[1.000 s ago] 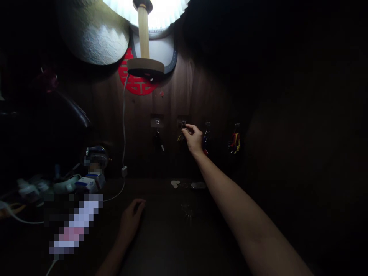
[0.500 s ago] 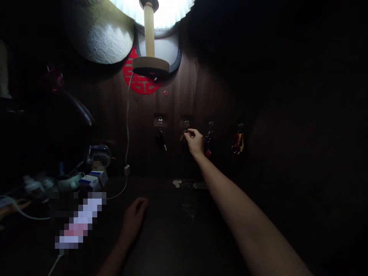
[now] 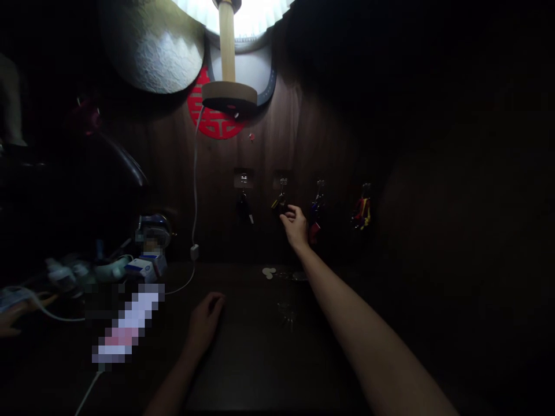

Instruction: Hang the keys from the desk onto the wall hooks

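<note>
1. Keys (image 3: 281, 205), centre of frame: hanging from the hook (image 3: 283, 182).
2. Right hand (image 3: 297, 229): lower than half a second ago, fingers parted, apparently released; the hook seemingly bears the keys. Contact uncertain.
3. Bundle (image 3: 317, 218), right of centre: crowds sideways movement; more room below.
4. Left hand (image 3: 205, 319), lower centre: loosely relaxed on the counter (image 3: 243, 364).

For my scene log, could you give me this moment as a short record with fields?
Right hand: loosely open beside keys; contact unclear
Left hand: loosely curled over the table; contact unclear
Keys: hanging from the second hook from the left
On table: pale discs, close together
Higher up: red round decoration, partly behind the lit lamp
Visibility: dim, far right nearly black
</note>
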The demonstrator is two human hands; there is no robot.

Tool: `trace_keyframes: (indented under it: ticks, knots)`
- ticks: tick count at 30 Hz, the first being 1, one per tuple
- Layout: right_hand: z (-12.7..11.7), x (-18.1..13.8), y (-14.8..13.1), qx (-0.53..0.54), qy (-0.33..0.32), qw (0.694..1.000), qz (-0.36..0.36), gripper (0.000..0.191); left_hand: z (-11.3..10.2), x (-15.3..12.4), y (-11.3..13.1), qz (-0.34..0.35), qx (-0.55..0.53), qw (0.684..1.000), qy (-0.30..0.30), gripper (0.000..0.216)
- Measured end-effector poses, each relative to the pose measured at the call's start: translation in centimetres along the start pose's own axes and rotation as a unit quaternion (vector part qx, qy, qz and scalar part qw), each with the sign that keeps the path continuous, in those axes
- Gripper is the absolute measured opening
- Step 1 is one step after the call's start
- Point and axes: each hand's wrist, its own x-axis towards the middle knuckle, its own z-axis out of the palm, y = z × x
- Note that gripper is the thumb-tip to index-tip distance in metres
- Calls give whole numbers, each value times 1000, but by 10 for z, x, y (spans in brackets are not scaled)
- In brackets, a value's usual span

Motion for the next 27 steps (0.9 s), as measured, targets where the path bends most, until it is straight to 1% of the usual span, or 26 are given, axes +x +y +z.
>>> trace_keyframes:
  ticks: [4, 9, 11, 14, 17, 19, 22, 25, 27]
  knots:
    - [-6, -24, 16, 32, -27, 999, 26, 43, -1, 0, 1, 3, 9, 1000, -2, 29]
    - [-22, -67, 31, 41, -75, 995, 55, 37, -1, -1, 2, 8, 15, 1000, 1, 29]
    - [-32, -87, 36, 34, -92, 994, 53, 32, 0, -1, 2, 9, 13, 1000, 0, 29]
    - [-54, -115, 44, 7, -140, 989, 39, 25, 0, -2, 3, 0, 14, 1000, -4, 29]
    - [-77, -135, 52, -25, -170, 985, 30, 23, 1, -2, 3, 0, 18, 1000, -5, 29]
    - [-92, -145, 57, -43, -170, 984, 28, 22, 1, -2, 4, 5, 20, 1000, -4, 29]
    - [-106, -154, 64, -67, -146, 987, 29, 20, 0, -3, 5, 7, 20, 1000, -2, 28]
    - [-111, -160, 69, -75, -118, 990, 34, 21, 0, -4, 5, 6, 21, 1000, -9, 29]
    - [-111, -162, 71, -82, -115, 990, 29, 21, 0, -4, 5, 7, 25, 1000, -15, 29]
